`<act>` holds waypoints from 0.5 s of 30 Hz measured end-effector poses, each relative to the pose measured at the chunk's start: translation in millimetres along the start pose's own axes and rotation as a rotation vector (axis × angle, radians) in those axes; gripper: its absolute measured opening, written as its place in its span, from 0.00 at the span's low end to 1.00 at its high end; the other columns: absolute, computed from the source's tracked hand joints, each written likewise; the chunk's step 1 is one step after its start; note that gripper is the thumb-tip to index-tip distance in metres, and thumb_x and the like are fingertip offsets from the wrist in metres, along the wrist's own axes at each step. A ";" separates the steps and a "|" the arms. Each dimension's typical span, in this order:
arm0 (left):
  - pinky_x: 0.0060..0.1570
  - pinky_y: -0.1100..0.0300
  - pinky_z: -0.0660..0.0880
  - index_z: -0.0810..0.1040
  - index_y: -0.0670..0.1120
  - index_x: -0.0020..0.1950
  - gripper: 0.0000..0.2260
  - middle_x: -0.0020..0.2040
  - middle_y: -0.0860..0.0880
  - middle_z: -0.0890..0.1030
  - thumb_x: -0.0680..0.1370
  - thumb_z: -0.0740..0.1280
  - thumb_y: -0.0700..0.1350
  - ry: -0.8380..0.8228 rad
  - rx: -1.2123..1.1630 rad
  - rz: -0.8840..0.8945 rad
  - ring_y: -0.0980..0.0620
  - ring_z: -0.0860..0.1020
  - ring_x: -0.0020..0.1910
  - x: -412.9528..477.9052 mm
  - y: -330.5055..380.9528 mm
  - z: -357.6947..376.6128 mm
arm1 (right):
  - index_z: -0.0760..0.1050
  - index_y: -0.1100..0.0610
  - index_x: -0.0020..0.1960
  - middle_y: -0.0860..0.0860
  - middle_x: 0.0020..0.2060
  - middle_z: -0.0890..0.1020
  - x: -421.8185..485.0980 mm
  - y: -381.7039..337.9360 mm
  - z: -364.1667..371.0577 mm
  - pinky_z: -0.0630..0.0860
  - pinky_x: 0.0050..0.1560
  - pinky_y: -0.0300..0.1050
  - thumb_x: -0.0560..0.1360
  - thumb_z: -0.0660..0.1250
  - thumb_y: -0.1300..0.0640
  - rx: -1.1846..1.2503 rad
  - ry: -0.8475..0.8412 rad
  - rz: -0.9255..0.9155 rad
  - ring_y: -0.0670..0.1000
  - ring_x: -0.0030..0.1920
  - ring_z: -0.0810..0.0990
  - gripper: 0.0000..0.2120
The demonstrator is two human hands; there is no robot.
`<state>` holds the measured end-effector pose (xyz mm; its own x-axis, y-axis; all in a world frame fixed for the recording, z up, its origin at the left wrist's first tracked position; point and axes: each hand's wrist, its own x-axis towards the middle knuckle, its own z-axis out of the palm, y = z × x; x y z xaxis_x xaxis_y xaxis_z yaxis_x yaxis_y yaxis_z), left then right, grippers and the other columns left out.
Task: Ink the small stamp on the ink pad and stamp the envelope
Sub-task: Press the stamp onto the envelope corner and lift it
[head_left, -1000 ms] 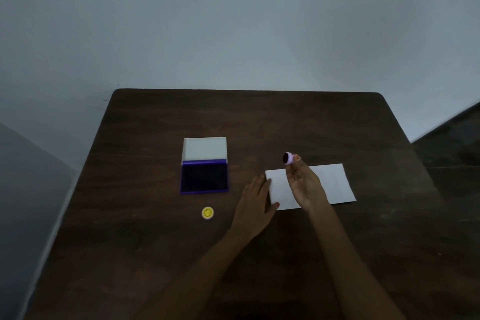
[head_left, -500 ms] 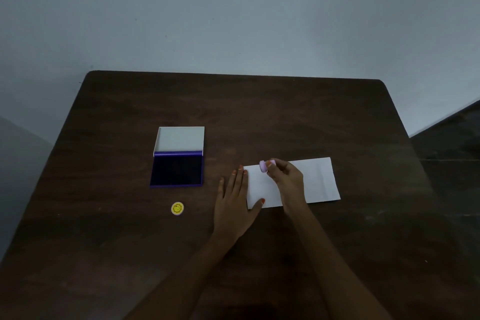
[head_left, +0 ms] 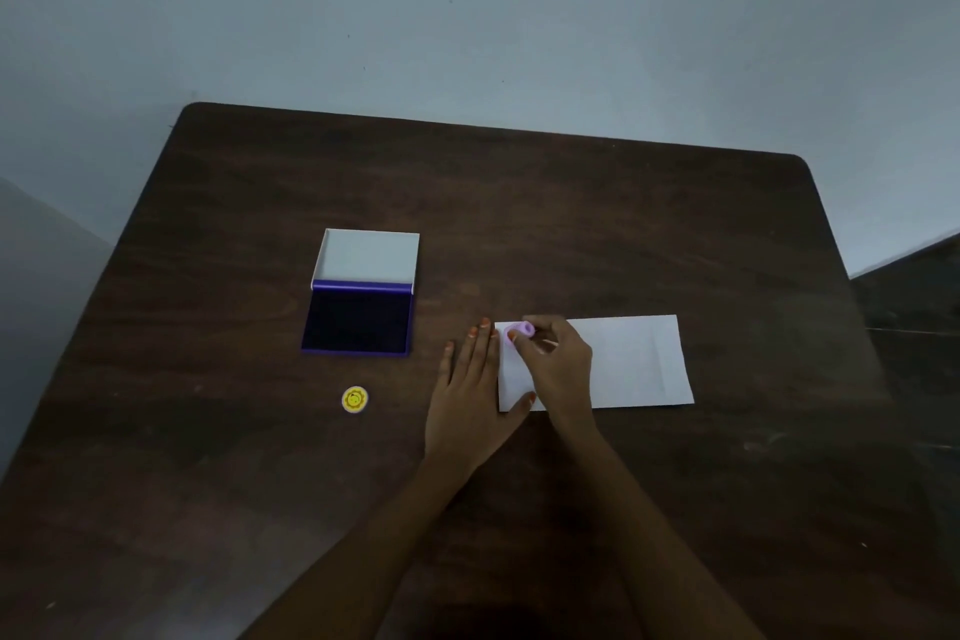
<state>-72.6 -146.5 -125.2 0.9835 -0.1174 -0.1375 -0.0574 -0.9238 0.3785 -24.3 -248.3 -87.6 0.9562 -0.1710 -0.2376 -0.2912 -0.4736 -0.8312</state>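
Note:
A white envelope (head_left: 628, 361) lies flat on the dark wooden table (head_left: 571, 203), right of centre. My right hand (head_left: 556, 364) pinches a small pink round stamp (head_left: 519, 330) and holds it down at the envelope's top left corner. My left hand (head_left: 470, 395) lies flat with fingers spread, its thumb on the envelope's lower left corner. The ink pad (head_left: 358, 320) sits open to the left, dark purple pad facing up, white lid (head_left: 369, 256) folded back.
A small yellow round cap with a smiley face (head_left: 355, 399) lies on the table below the ink pad. The table's far edge meets a pale wall. A dark floor area shows past the right edge.
My right hand turned the stamp face down from a raised position and lowered it onto the envelope's top left corner. My left hand stayed on the envelope's left edge. The camera shifted.

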 end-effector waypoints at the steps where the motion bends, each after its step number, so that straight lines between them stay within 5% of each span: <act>1: 0.66 0.55 0.31 0.31 0.52 0.66 0.38 0.76 0.46 0.44 0.73 0.56 0.65 -0.004 0.003 0.001 0.50 0.42 0.74 0.0 -0.2 0.4 | 0.75 0.61 0.52 0.58 0.53 0.81 0.2 0.2 1.2 0.69 0.51 0.38 0.71 0.68 0.54 -0.011 0.000 0.005 0.52 0.49 0.77 0.14; 10: 0.66 0.53 0.32 0.32 0.49 0.66 0.39 0.76 0.45 0.42 0.72 0.56 0.65 -0.002 0.030 -0.002 0.49 0.41 0.74 0.7 1.2 0.0 | 0.71 0.62 0.56 0.62 0.56 0.76 -2.6 1.7 10.6 0.69 0.59 0.50 0.73 0.63 0.50 0.026 -0.034 0.105 0.60 0.56 0.74 0.18; 13: 0.66 0.53 0.31 0.32 0.49 0.66 0.38 0.76 0.45 0.43 0.73 0.56 0.65 -0.004 0.040 0.003 0.49 0.41 0.74 0.4 0.8 -0.6 | 0.73 0.57 0.53 0.60 0.53 0.79 -3.3 2.4 11.8 0.70 0.55 0.48 0.71 0.62 0.48 -0.085 -0.069 -0.014 0.58 0.53 0.76 0.15; 15: 0.66 0.53 0.31 0.33 0.49 0.66 0.38 0.76 0.45 0.43 0.73 0.56 0.64 0.001 0.044 0.007 0.48 0.41 0.74 0.3 0.4 -0.3 | 0.72 0.62 0.55 0.62 0.56 0.77 -4.1 2.1 15.3 0.68 0.59 0.48 0.74 0.62 0.49 -0.123 -0.057 0.040 0.59 0.56 0.74 0.18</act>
<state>-72.3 -146.8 -124.8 0.9832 -0.1237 -0.1342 -0.0719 -0.9382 0.3387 -28.4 -235.3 -96.1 0.9429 -0.1442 -0.3001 -0.3270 -0.5703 -0.7535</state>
